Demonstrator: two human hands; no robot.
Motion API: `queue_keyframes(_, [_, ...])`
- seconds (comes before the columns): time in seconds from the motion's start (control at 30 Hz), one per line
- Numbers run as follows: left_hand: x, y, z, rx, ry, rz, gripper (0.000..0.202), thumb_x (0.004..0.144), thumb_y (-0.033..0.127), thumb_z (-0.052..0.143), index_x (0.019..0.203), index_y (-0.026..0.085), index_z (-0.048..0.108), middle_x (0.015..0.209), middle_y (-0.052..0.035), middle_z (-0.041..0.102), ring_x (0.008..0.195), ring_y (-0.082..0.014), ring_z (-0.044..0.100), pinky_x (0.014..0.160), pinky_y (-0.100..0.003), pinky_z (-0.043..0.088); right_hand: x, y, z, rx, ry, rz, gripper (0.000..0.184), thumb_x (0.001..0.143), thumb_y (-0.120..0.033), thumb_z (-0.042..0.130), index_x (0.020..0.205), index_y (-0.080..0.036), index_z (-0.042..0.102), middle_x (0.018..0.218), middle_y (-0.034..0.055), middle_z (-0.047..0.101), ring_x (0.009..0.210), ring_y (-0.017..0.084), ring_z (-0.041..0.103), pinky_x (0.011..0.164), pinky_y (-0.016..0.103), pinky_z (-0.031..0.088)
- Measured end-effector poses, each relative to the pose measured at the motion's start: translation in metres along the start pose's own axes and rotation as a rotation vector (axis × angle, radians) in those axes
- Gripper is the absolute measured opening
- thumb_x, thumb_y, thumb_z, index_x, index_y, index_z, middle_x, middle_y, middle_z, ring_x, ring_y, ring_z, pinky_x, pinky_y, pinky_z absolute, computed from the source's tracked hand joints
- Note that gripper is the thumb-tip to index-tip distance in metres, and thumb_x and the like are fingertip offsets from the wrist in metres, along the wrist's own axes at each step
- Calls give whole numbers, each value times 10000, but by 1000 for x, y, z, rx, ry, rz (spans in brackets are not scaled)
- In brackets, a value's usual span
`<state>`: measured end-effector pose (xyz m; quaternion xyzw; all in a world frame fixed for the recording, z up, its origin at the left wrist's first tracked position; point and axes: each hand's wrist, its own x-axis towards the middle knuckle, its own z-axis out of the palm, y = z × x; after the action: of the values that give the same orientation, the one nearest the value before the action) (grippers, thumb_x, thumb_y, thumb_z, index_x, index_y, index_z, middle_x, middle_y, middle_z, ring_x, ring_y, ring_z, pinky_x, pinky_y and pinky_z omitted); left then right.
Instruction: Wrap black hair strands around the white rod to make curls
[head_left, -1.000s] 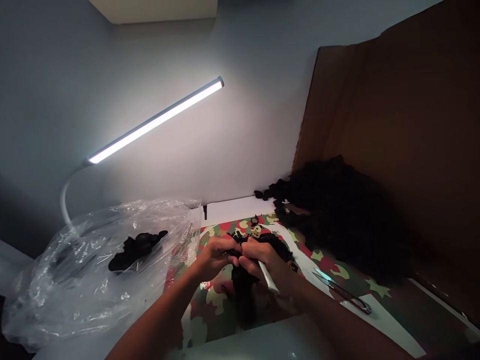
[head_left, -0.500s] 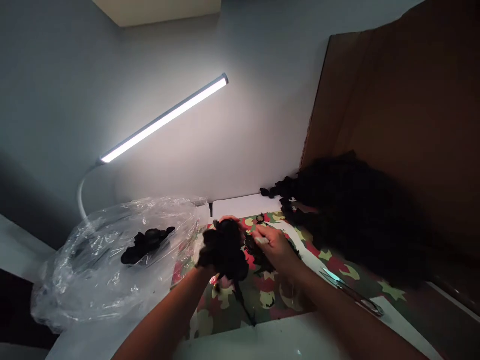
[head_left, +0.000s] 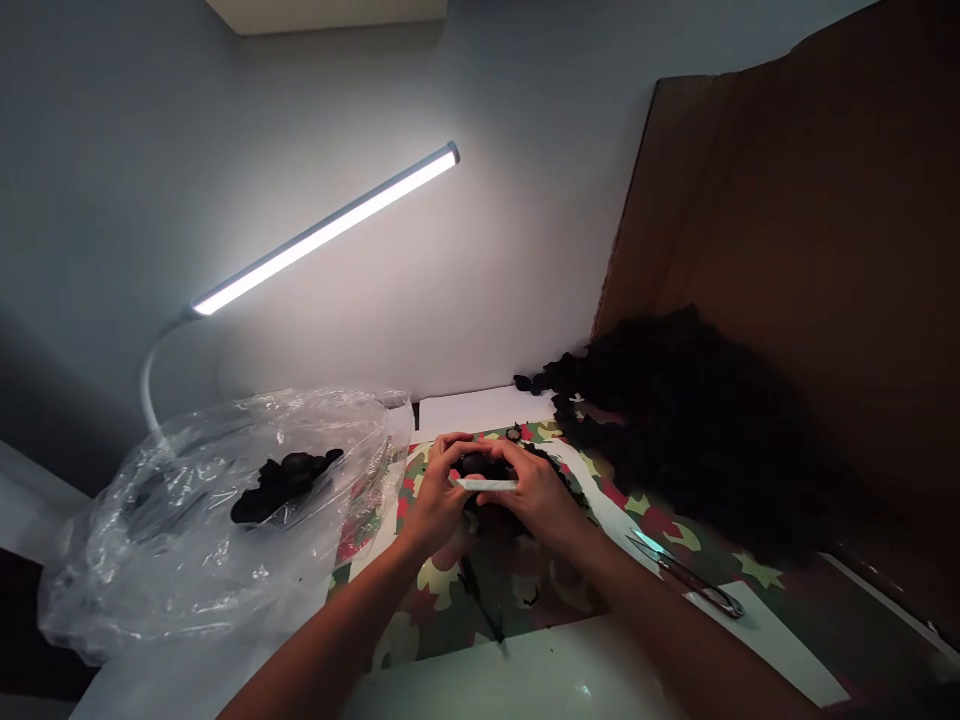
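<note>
Above the middle of a camouflage-patterned sheet point(head_left: 435, 590), my left hand point(head_left: 435, 500) and my right hand point(head_left: 544, 495) meet with fingertips curled around a rounded black piece point(head_left: 480, 465). A narrow white strip point(head_left: 487, 485) spans the gap between my two thumbs. My fingers cover much of the black piece, so its kind is unclear. Dark scraps lie behind and under my hands. A thin black tool-like stick point(head_left: 480, 600) lies on the sheet just below them.
At the left, black pieces point(head_left: 289, 480) rest on a clear plastic bag point(head_left: 180, 560). Scissors point(head_left: 690, 580) lie to the right. A large black heap point(head_left: 690, 430) sits against a cardboard panel point(head_left: 750, 200). A lit bar lamp point(head_left: 330, 230) hangs over the back left.
The black cluster over my left hand is gone from on top of it. Both hands have come together around a black piece, and the white strip now lies level between the thumbs.
</note>
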<state>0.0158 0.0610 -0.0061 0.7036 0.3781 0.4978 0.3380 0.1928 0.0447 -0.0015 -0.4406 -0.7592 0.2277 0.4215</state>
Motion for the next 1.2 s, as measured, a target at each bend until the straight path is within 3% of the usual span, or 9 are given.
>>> queue_keyframes(0.13, [7,12,-10,263,-138,112,308,799,235,758,1101,289,728,1107,-75,661,1075,-282,577,973,-404,434,0,8,7,-306,-69,-108,201,1022,-354,539,1016,-179,638,924,62,730,776,210,643,720,317,441])
queue_keyframes(0.27, [17,27,-30,434,-517,254,44,820,218,735,814,232,694,774,-48,652,742,-220,576,709,-308,435,-2,9,4,-529,-128,-311,241,1019,-249,512,817,-184,628,780,46,688,628,177,527,689,326,382])
queue_keyframes(0.47, [-14,39,-52,499,-615,185,154,920,206,599,779,201,663,736,-14,622,628,-144,531,599,-250,384,-8,-6,-1,-567,-240,-670,266,928,-73,465,725,-206,574,681,-40,584,521,126,325,636,307,295])
queue_keyframes(0.57, [-40,42,-59,394,-512,12,172,906,227,633,747,189,689,680,-2,652,628,-137,573,602,-228,414,-11,-14,5,-486,-261,-736,224,909,-98,481,746,-212,582,673,-57,559,515,120,275,638,302,270])
queue_keyframes(0.77, [-56,44,-76,95,-59,-146,303,843,409,724,666,168,678,601,-1,626,537,-131,537,504,-212,424,-11,-9,6,-415,-236,-695,245,928,-154,514,693,-200,569,640,-51,537,523,117,300,659,301,278])
queue_keyframes(0.9, [-42,41,-84,-91,376,-141,332,757,490,805,811,175,717,735,-14,690,643,-146,597,606,-223,492,-2,15,-18,-443,-255,-407,183,898,-135,563,750,-198,650,729,-10,630,594,127,439,724,304,325])
queue_keyframes(0.93, [-39,39,-83,-139,340,-172,389,712,504,838,882,169,736,789,-33,711,694,-162,622,644,-235,509,2,22,-24,-437,-230,-250,184,882,-108,568,773,-208,677,756,-7,650,625,130,481,745,295,341])
queue_keyframes(1.03, [-35,27,-69,-333,165,-271,554,627,577,868,940,136,750,811,-66,716,741,-188,638,674,-260,521,12,46,-36,-424,-112,-86,233,919,-111,519,818,-203,708,799,20,670,691,156,568,719,283,379])
queue_keyframes(1.2, [-34,8,-38,-725,221,-434,510,563,430,953,926,150,731,884,-41,700,778,-139,634,709,-208,513,15,59,-43,-416,131,105,265,999,-237,459,1011,-176,717,1031,98,659,777,192,636,720,296,458])
